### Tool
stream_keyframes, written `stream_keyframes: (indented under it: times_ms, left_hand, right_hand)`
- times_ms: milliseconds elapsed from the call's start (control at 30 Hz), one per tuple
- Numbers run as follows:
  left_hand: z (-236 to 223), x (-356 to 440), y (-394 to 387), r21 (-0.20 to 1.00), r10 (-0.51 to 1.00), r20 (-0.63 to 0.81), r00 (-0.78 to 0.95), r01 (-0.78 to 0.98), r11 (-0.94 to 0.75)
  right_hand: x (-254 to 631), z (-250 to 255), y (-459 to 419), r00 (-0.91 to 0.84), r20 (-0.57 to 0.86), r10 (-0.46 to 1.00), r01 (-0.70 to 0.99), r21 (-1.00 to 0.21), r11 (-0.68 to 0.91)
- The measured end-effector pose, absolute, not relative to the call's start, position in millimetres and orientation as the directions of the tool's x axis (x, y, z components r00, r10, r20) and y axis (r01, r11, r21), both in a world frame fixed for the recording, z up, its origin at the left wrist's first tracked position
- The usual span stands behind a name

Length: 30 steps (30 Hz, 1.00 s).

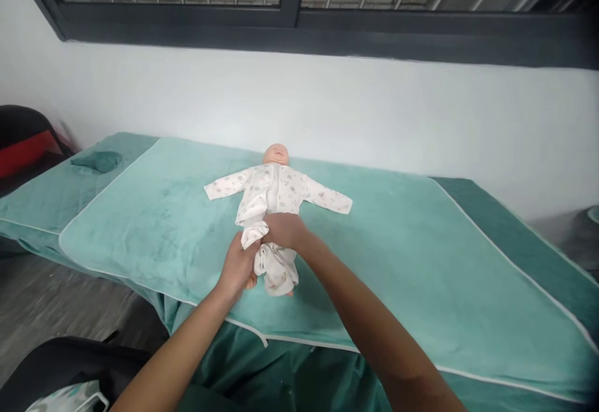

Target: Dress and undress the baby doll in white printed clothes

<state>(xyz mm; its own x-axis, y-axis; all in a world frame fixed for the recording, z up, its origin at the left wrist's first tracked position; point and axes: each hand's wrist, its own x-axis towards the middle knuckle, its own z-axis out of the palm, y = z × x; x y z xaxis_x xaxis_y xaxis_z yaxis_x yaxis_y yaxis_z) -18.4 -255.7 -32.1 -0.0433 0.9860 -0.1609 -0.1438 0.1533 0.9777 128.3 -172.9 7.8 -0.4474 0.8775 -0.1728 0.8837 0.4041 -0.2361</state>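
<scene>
A baby doll (276, 154) lies on its back, head toward the wall. It wears a white printed long-sleeved top (290, 186) with both sleeves spread out. White printed pants (277, 269) are bunched around its legs. My left hand (238, 263) is closed around one pant leg and the doll's leg at the left, and a bare foot (251, 281) shows below it. My right hand (284, 230) is closed on the pants' gathered cloth near the doll's hips. Its fingertips are partly hidden by the hand itself.
The doll rests on a light green padded bed cover (397, 262) with white piping. A face hole (97, 161) is at the bed's left end. The white wall (327, 106) and dark window frame (290, 25) stand behind. A black chair (70, 368) is at lower left.
</scene>
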Motion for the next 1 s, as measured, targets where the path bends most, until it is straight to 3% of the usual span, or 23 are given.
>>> stream_keyframes:
  times_ms: [100,267,400,700,867,1000]
  left_hand:
    - [-35.2,-17.2,-277.9,0.927,0.944,-0.326,-0.058,-0.217,0.307]
    - [-40.9,-12.4,-314.2,0.92,0.937,-0.314,-0.15,-0.293,0.261]
    - [-44.1,-16.9,-336.8,0.917,0.932,-0.332,-0.143,-0.281,0.284]
    - [-78.4,-54.7,-346.0,0.96,0.945,-0.277,-0.174,-0.028,0.277]
    - [-87.1,-64.3,-328.3,0.967,0.971,-0.231,-0.067,0.092,0.236]
    - [-88.9,-63.8,-322.4,0.967,0.97,-0.242,-0.001,0.086,0.241]
  right_hand:
    - [118.9,8.7,-176.1,-0.43,-0.239,0.871,0.903,-0.126,0.411]
    - [114.0,8.8,-180.9,-0.379,-0.268,0.886,0.924,-0.056,0.379]
    - [115.3,7.5,-182.5,-0.375,-0.295,0.879,0.926,-0.068,0.373]
    - [122.5,-0.4,-188.3,-0.417,-0.253,0.873,0.909,-0.123,0.398]
    - [125.4,-7.0,-199.0,-0.409,-0.163,0.898,0.911,-0.129,0.391]
    - [128.7,-12.8,-203.2,-0.407,-0.108,0.907,0.904,-0.191,0.383]
